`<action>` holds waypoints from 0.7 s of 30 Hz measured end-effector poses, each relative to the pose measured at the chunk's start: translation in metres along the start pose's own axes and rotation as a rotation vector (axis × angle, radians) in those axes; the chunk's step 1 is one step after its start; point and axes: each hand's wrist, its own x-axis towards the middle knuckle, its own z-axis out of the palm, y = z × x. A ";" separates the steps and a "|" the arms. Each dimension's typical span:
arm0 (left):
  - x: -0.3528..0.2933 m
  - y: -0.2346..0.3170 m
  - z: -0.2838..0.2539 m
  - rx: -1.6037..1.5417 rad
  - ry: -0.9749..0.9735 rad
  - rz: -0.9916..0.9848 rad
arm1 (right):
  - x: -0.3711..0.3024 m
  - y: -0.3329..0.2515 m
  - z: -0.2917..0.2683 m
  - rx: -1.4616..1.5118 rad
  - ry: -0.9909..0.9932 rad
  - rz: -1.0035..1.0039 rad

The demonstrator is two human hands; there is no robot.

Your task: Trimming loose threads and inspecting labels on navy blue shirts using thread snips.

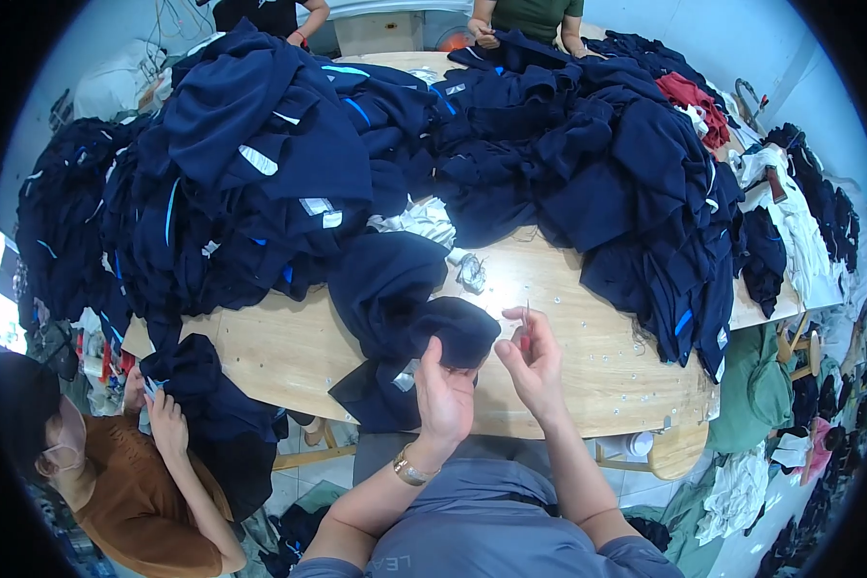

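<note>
My left hand [443, 397] grips the edge of a navy garment [385, 279], its thumb raised against the cloth. The held part bunches over the fingers, and the rest trails back across the table and hangs over the near edge. Just to the right, my right hand [538, 371] is closed round a small tool, apparently thread snips [525, 341], with a thin metal tip pointing up and a bit of red between the fingers. A narrow gap separates the tool from the cloth. Beyond the hands lies a small tangled clump of thread [471, 274].
A wooden table [636, 395] carries a tall heap of navy garments [250, 144] at left and another heap [636, 164] at right. A co-worker in brown [135, 482] handles navy cloth at the left. Two more people stand across the table. A stool [679, 453] stands at right.
</note>
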 end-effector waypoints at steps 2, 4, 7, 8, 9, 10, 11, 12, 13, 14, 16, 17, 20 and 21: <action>-0.001 -0.002 -0.004 0.026 -0.033 0.026 | 0.004 0.000 0.003 -0.029 -0.048 0.024; 0.000 -0.002 -0.009 0.331 -0.184 0.072 | 0.005 0.008 0.001 -0.058 -0.094 0.047; 0.002 0.012 -0.011 0.895 -0.270 0.296 | 0.005 0.007 -0.008 0.105 -0.186 0.212; 0.004 0.015 -0.011 1.204 -0.336 0.514 | 0.003 0.002 -0.012 0.106 -0.192 0.214; 0.007 0.015 -0.016 1.226 -0.423 0.583 | -0.001 -0.003 -0.018 0.176 -0.186 0.216; 0.009 0.015 -0.023 1.228 -0.413 0.586 | -0.005 -0.004 -0.025 0.248 -0.179 0.219; 0.012 0.014 -0.030 1.285 -0.453 0.618 | -0.008 0.001 -0.033 0.325 -0.157 0.204; 0.013 0.014 -0.034 1.340 -0.496 0.647 | -0.009 0.000 -0.040 0.386 -0.157 0.186; 0.011 0.012 -0.032 1.422 -0.375 0.641 | -0.011 -0.002 -0.043 0.492 -0.123 0.120; 0.014 0.007 -0.040 1.320 -0.252 0.565 | -0.011 -0.004 -0.047 0.598 -0.090 0.054; 0.024 0.020 -0.052 1.396 -0.254 0.595 | -0.006 -0.006 -0.072 0.573 -0.179 0.024; 0.032 0.015 -0.071 1.595 -0.173 0.838 | -0.004 -0.007 -0.075 0.472 -0.126 0.049; 0.025 0.045 -0.049 1.414 -0.039 0.223 | 0.004 -0.002 -0.096 0.030 -0.090 0.236; 0.032 0.044 -0.070 1.347 -0.015 0.294 | 0.007 0.011 -0.105 -0.289 -0.109 0.211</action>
